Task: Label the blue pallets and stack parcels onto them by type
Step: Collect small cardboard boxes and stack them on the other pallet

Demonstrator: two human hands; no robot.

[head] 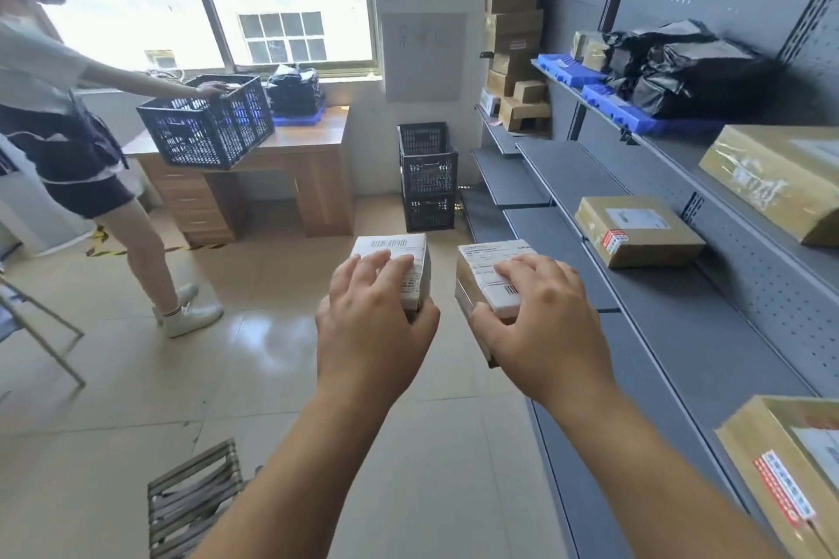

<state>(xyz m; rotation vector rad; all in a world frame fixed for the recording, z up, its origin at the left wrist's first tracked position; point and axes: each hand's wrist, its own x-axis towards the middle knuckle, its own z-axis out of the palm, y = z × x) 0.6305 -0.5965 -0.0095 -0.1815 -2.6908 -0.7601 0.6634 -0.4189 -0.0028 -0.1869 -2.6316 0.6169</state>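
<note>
My left hand point(372, 322) grips a small parcel with a white shipping label point(396, 253), held in the air over the floor. My right hand point(535, 318) grips a second small labelled parcel point(481, 272) beside it. Blue pallets point(613, 104) lie on the upper shelf at the right, with black bagged parcels point(690, 68) and small cardboard boxes point(588, 48) on them. Another blue pallet point(297, 119) with black bags point(295, 91) sits on the wooden desk under the window.
Grey metal shelving point(672, 313) runs along the right with brown cardboard boxes point(635, 229). Black crates point(426, 177) are stacked by the far wall. A person at the left holds a black crate point(206, 123) over the desk point(318, 177). A folding stool point(195, 499) stands near me.
</note>
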